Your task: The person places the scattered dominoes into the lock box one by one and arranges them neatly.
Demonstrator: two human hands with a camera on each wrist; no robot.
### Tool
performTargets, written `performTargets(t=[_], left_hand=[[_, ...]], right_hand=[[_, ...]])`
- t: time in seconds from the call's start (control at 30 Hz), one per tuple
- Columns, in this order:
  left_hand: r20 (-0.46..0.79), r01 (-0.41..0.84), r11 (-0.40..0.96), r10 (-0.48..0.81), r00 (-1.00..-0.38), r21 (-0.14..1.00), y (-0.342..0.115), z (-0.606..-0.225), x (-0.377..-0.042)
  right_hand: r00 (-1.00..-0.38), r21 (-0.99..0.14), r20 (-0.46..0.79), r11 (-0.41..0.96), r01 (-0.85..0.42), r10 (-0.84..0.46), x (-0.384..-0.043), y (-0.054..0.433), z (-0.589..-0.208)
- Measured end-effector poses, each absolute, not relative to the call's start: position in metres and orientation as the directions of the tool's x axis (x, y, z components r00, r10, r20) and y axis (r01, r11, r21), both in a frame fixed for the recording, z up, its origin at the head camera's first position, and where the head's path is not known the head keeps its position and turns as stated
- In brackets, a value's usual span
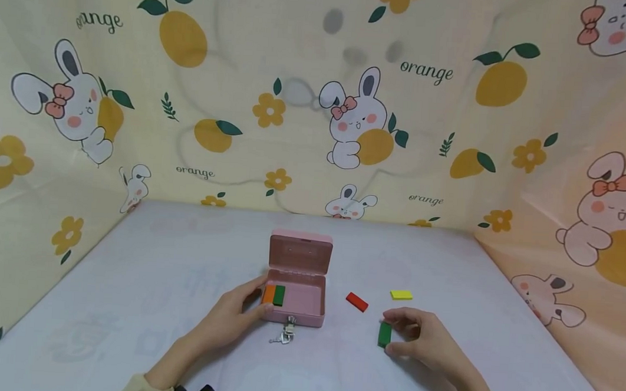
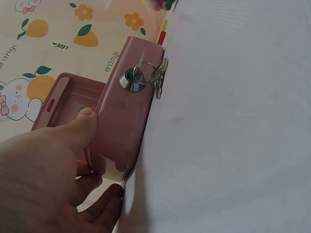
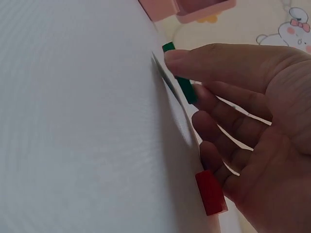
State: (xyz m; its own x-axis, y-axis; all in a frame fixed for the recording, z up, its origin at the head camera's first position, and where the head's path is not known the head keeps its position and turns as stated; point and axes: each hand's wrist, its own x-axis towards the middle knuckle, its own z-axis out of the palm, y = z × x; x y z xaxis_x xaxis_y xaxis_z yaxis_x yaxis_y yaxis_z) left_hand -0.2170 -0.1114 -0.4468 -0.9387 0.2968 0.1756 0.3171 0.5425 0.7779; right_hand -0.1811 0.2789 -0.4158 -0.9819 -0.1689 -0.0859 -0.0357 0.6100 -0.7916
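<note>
A pink metal cash box (image 1: 294, 319) stands on the table with its lid (image 1: 300, 253) raised. An orange block (image 1: 269, 294) and a green block (image 1: 279, 296) lie side by side at the left inside it. My left hand (image 1: 235, 309) holds the box by its left side, thumb at the front corner (image 2: 92, 119). To the right of the box, my right hand (image 1: 424, 340) pinches another green block (image 1: 385, 334) between thumb and fingers, close over the table. In the right wrist view a red block (image 3: 211, 193) shows beside the little finger.
Between box and right hand lies a red block (image 1: 357, 302); a yellow block (image 1: 401, 294) lies behind that hand. Keys (image 1: 286, 336) hang from the lock on the box's front. A patterned cloth (image 1: 307, 101) rises behind and beside the white table (image 1: 183, 242).
</note>
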Motion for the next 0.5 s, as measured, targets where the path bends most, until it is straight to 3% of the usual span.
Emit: performTargets(t=[0.5], left_hand=[[0.172, 0.316, 0.533, 0.303, -0.938, 0.785, -0.1126, -0.4462, -0.2174]], right_hand=[[-0.978, -0.856, -0.027, 0.51, -0.085, -0.207, -0.1799, 0.2748, -0.4157]])
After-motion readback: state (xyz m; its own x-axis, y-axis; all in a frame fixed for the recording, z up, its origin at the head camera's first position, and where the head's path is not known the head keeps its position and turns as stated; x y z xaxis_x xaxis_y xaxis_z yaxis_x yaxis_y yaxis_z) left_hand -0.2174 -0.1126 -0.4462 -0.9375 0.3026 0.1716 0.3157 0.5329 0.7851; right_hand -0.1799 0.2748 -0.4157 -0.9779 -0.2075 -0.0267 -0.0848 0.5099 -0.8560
